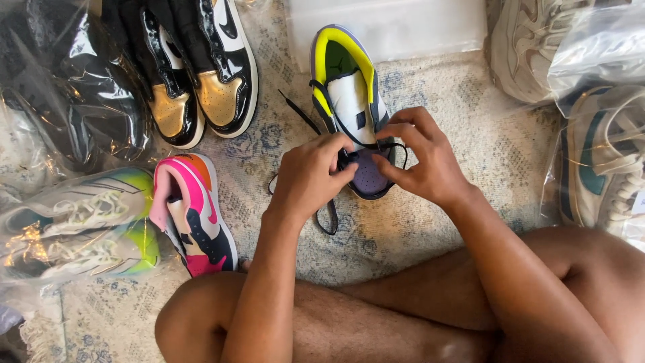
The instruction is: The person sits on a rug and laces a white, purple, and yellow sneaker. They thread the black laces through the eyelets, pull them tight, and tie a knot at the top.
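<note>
Down on the patterned rug, both the left hand and right hand pinch the black lace over the toe of a purple-and-yellow sneaker, beside a pink sneaker.

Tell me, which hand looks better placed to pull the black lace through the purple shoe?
Probably the right hand: its fingertips pinch the black lace right at the eyelets of the purple and yellow shoe. The left hand mostly steadies the toe.
</note>
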